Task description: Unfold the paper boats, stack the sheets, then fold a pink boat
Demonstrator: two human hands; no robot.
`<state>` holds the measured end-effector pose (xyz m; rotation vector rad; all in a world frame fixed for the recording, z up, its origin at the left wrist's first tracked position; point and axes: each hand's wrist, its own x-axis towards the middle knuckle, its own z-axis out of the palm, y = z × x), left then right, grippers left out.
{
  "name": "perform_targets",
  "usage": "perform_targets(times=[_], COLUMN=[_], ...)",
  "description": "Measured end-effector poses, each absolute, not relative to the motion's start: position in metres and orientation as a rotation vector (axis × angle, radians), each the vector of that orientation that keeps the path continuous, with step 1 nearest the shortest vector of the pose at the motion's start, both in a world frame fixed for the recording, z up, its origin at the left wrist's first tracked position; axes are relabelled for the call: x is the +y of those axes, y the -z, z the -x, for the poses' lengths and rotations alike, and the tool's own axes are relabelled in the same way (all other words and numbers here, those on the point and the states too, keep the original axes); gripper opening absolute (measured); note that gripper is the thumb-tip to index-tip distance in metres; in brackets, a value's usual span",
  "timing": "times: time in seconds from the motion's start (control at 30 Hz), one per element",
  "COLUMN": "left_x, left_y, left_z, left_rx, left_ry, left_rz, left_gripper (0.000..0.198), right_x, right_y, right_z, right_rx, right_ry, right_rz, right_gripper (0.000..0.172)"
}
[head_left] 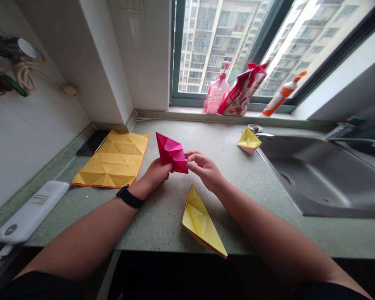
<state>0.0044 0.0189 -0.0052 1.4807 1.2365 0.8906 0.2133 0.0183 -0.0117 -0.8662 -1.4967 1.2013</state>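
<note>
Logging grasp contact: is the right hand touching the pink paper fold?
Touching. The head view shows the right hand pinching the pink fold at its lower right corner, with no gap; the left hand grips it from below.

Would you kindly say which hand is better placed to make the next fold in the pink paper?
Probably the right hand: its fingertips pinch a corner of the pink paper, while the left hand holds it.

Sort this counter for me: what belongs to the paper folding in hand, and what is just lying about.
Part of the folding: red folded paper, held by left hand and right hand; yellow paper boat; small yellow folded piece; creased yellow sheet.
Lying about: phone; white power bank; pink pump bottle; red pouch; orange bottle.
</note>
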Motion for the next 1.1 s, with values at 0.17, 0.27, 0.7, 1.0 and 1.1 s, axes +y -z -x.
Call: perform_targets(times=[0.17,0.27,0.7,1.0,1.1], left_x=[0.021,0.023,0.028,0.023,0.021], left_y=[0.007,0.006,0.004,-0.004,-0.004], left_z=[-0.006,-0.006,0.009,0.015,0.015], left_rx=[1.279,1.293,1.635,1.706,1.588], left_ry=[-0.916,-0.982,-0.863,-0.669,-0.672], left_rz=[-1.379,-1.239,-1.690,-2.124,-2.153], left_gripper=[0.025,0.022,0.037,0.041,0.043], right_x=[0.019,0.021,0.030,0.031,0.042], right_y=[0.012,0.010,0.022,0.004,-0.008], right_z=[-0.214,-0.216,-0.227,-0.211,-0.206], right_rx=[-1.447,-1.362,-1.337,-1.771,-1.825], right_ry=[-1.236,-1.299,-1.075,-0.783,-0.773], right_rz=[0.880,0.865,1.057,1.045,1.115], right_gripper=[0.044,0.046,0.051,0.054,0.028])
